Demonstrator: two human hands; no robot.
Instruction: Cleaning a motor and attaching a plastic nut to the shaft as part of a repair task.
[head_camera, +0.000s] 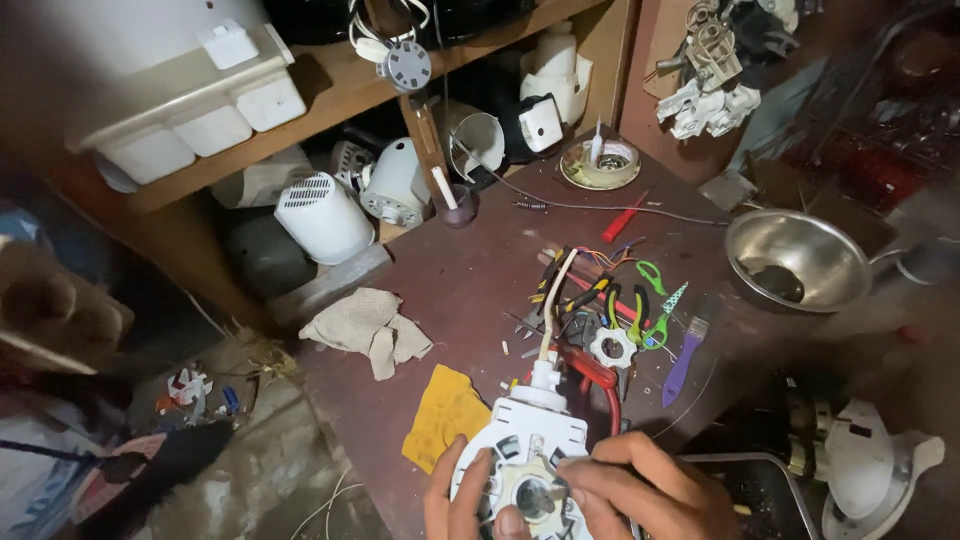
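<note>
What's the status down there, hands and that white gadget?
Both hands, left hand and right hand, on the white appliance base, fingers at its round centre hub. Tool pile just beyond; yellow cloth alongside.

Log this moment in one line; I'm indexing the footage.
left hand: steadies white appliance base | right hand: fingers on its round centre hub | bench: pliers, yellow cloth, steel bowl

Dim, warm light is falling on the dark reddish-brown wooden bench (470, 280), brightest around its middle and seemingly coming from above. The round stainless steel bowl (797, 259) is catching soft glare on its inner wall. Corners are sinking into heavy shadow, especially the upper right and lower left. Edges are smearing and bending with wide-angle distortion, and the left border is looking blurred and unfocused.
</note>
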